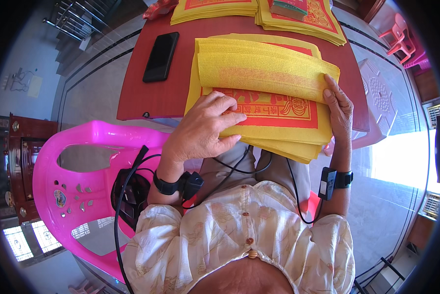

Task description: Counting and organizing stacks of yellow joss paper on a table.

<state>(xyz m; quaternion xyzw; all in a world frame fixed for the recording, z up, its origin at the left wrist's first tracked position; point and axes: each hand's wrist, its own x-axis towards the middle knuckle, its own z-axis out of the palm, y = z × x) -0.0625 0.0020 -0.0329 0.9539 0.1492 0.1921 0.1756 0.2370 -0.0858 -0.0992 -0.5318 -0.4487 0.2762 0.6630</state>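
A stack of yellow paper sheets (283,132) with red printed panels lies at the near edge of the table, overhanging it toward my lap. The top yellow paper sheet (264,61) is curled over away from me, its plain back showing. At its right end, my right hand (341,105) pinches the sheet between thumb and fingers. My left hand (205,122) rests at the stack's left side, fingers apart and lying over the red print, with the thumb near the front edge. Nothing shows gripped in it.
On the red table (136,95) lies a black phone (161,56), left of the stack. Farther back are more yellow paper stacks (212,11), one bearing a small book (289,9). A pink chair (100,132) stands at my left, a plastic stool (379,95) at right. Black cables (119,220) trail from my wrists.
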